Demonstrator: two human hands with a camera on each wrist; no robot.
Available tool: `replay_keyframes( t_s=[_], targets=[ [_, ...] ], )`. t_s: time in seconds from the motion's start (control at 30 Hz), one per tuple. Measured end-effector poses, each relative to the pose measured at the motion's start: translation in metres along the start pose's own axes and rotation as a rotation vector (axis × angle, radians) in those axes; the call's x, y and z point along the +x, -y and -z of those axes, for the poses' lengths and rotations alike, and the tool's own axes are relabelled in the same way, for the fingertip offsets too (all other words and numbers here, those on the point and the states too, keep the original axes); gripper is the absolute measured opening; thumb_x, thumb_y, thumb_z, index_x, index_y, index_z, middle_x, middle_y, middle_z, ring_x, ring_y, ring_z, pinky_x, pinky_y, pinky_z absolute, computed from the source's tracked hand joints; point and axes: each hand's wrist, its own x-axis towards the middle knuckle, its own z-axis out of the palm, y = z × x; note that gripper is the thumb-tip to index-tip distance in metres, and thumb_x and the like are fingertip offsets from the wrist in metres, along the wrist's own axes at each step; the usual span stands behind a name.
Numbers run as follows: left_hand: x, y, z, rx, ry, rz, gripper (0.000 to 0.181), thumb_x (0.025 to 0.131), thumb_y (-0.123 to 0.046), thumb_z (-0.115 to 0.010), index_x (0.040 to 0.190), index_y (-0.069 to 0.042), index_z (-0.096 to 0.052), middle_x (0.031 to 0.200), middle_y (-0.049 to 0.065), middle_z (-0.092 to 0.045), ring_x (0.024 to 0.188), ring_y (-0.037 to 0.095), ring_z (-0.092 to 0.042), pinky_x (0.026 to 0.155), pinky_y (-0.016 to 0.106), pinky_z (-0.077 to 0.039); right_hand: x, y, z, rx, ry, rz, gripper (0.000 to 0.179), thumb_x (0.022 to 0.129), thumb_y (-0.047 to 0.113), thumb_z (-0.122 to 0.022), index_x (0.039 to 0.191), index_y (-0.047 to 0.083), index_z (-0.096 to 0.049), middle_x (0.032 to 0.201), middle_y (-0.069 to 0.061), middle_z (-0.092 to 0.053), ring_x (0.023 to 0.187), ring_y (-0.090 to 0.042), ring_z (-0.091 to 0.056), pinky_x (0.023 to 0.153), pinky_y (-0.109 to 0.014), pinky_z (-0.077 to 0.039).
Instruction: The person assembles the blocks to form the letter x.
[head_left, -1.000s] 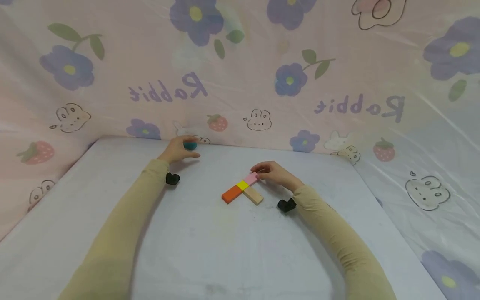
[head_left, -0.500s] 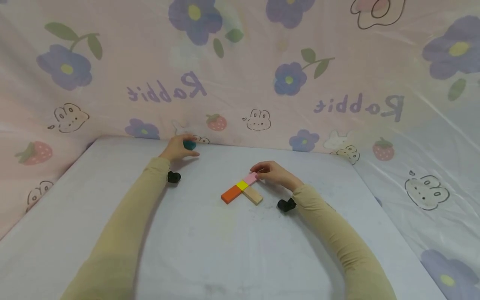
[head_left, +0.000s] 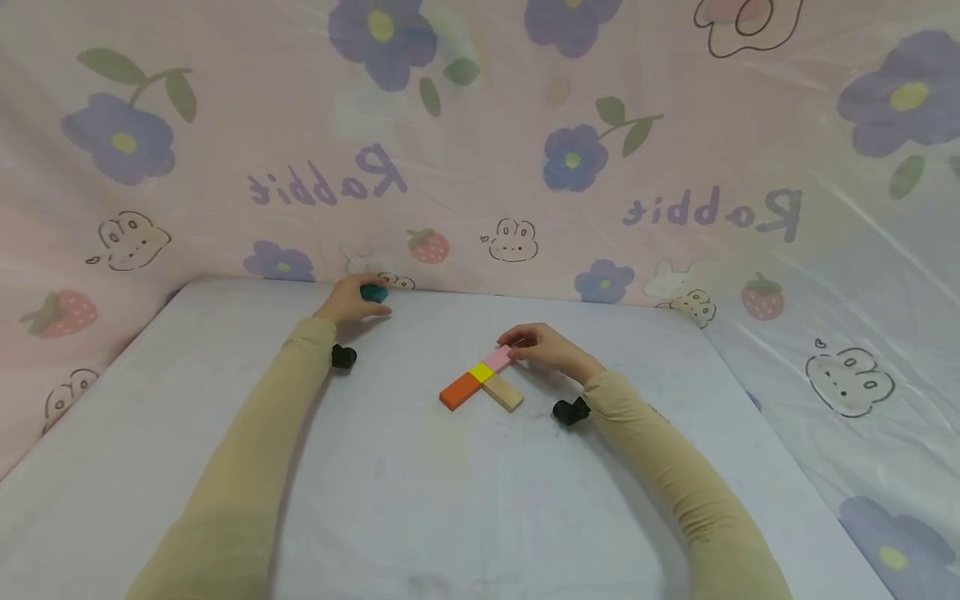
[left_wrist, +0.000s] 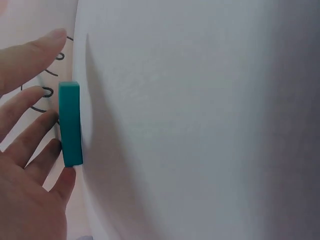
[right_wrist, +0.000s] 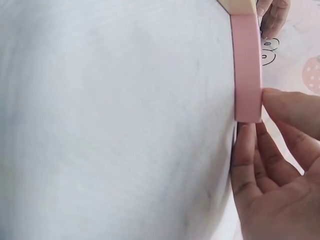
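Observation:
My left hand (head_left: 348,302) is at the back left of the table, its thumb and fingers spread around a teal block (head_left: 374,293). In the left wrist view the fingertips (left_wrist: 51,118) lie along one side of the teal block (left_wrist: 70,125), while the thumb stands apart from it. Thumb and fingers of my right hand (head_left: 551,348) hold the outer end of a pink block (head_left: 498,359). That block meets a small yellow block (head_left: 482,372), with an orange block (head_left: 460,391) and a plain wooden block (head_left: 503,392) against the yellow one's other sides.
A white-covered table (head_left: 420,500) carries the blocks. Behind it hangs a pink printed curtain (head_left: 465,167), close to the left hand. Each wrist wears a small black camera, one left (head_left: 344,357) and one right (head_left: 572,411).
The head view has shifted slightly. Both hands and all the blocks keep nearly the same places.

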Motion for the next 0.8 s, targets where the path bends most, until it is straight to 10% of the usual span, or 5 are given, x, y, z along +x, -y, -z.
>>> replay_keyframes(
  t_s=[0.8],
  targets=[
    [-0.009,-0.0103,-0.0043,0.039,0.082,-0.107,0.051,0.077,0.002,-0.074,0.126,0.002,-0.058,0.119,0.023,-0.058,0.104,0.036,-0.052,0.094,0.047,-0.042,-0.0044,0.0036,-0.0014,-0.013,-0.006,-0.013,0.028,0.093,0.009,-0.061,0.121,0.006,-0.064,0.12,-0.01,-0.061,0.106,-0.025,-0.054,0.091,-0.035,-0.043]
  ],
)
